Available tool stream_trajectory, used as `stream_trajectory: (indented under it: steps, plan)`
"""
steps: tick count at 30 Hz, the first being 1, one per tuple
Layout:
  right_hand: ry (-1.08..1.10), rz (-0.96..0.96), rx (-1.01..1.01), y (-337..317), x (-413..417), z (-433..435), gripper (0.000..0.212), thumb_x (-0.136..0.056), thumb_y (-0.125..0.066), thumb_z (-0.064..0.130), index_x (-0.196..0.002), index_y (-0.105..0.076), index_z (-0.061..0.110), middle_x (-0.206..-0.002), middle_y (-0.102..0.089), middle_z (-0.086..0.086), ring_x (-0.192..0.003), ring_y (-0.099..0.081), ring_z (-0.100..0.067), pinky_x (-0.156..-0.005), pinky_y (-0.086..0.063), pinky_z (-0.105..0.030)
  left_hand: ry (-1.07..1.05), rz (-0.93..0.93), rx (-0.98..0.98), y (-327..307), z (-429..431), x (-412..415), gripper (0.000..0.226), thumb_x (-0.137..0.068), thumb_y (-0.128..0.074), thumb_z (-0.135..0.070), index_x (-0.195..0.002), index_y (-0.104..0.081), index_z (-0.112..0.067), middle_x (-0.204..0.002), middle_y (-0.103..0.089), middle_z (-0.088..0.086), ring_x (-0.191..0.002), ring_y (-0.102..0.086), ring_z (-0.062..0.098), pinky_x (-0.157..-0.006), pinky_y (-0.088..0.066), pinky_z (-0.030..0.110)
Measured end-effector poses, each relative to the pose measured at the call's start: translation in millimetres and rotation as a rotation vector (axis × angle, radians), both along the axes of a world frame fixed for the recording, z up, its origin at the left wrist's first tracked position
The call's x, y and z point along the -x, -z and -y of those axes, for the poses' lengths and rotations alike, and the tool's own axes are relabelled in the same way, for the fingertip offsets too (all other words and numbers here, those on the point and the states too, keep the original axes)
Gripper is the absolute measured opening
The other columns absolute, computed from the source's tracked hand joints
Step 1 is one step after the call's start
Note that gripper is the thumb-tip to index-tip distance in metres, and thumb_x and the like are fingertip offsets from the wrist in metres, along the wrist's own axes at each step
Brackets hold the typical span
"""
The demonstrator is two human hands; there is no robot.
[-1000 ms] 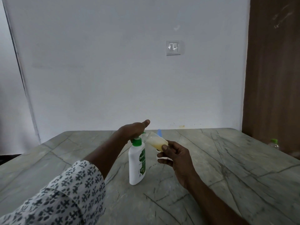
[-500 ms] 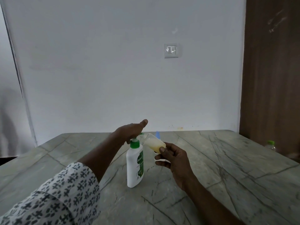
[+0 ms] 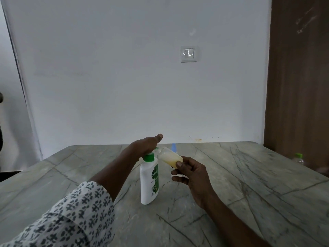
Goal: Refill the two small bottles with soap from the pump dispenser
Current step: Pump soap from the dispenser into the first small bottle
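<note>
The left hand (image 3: 144,147), fingers flat, presses the top of the white "Dettol" dispenser (image 3: 148,182). Just beside it, the right hand (image 3: 192,172) pinches a tilted small bottle (image 3: 170,157).

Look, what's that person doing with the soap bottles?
A person is filling a little bottle with soap. The left hand presses down on the green top of the white pump dispenser, which stands upright on the table. The right hand holds the small bottle tilted, with its mouth at the pump's spout. There is some yellowish soap inside it already.
</note>
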State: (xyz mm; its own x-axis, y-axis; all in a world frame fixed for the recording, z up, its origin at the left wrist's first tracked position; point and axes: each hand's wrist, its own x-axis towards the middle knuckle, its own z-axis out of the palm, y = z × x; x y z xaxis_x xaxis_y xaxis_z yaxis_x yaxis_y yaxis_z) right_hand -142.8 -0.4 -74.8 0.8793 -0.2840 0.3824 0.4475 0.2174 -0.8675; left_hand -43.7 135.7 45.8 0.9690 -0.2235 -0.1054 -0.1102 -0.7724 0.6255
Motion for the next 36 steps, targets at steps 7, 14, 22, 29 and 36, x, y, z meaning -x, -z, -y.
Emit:
stream_trajectory:
  steps: [7,14,22,29,36]
  plan:
    - [0.008,0.000,0.002,-1,1,0,0.035,-0.086,-0.068,0.015,-0.120,-0.062,0.007,-0.098,-0.073,-0.018,-0.079,-0.072,-0.028,-0.069,-0.060,-0.038,0.030,-0.003,-0.026,-2,-1,4,0.081,-0.091,-0.023,-0.070,-0.147,-0.030,-0.012,-0.146,-0.040,0.017,-0.126,-0.045,0.036,-0.101,-0.039,0.049]
    - [0.004,0.006,0.004,-4,1,0,0.033,-0.087,-0.067,0.014,-0.119,-0.063,0.007,-0.097,-0.074,-0.017,-0.079,-0.072,-0.027,-0.068,-0.059,-0.035,0.040,0.050,-0.114,-18,-1,13,0.084,-0.093,-0.013,-0.068,-0.147,-0.030,-0.007,-0.141,-0.045,0.020,-0.121,-0.049,0.038,-0.081,-0.041,0.038]
    - [0.000,0.004,0.001,-4,1,-1,0.035,-0.087,-0.068,0.013,-0.120,-0.062,0.006,-0.097,-0.074,-0.017,-0.079,-0.072,-0.027,-0.069,-0.059,-0.037,-0.006,0.017,-0.012,-6,-1,3,0.078,-0.094,-0.020,-0.067,-0.147,-0.031,-0.010,-0.145,-0.041,0.018,-0.125,-0.047,0.037,-0.095,-0.041,0.044]
    - [0.004,-0.001,0.009,-3,1,-1,0.033,-0.088,-0.066,0.013,-0.120,-0.063,0.007,-0.098,-0.073,-0.017,-0.079,-0.072,-0.026,-0.068,-0.060,-0.036,0.004,-0.041,0.024,0,-3,-3,0.083,-0.088,-0.024,-0.073,-0.147,-0.030,-0.015,-0.147,-0.040,0.017,-0.128,-0.043,0.039,-0.100,-0.038,0.055]
    - [0.003,-0.002,0.006,-3,1,0,0.037,-0.087,-0.068,0.015,-0.121,-0.062,0.005,-0.097,-0.073,-0.018,-0.079,-0.072,-0.027,-0.070,-0.060,-0.039,0.013,-0.024,0.004,-4,-4,-2,0.089,-0.086,-0.021,-0.077,-0.147,-0.030,-0.014,-0.145,-0.041,0.018,-0.125,-0.046,0.040,-0.098,-0.041,0.054]
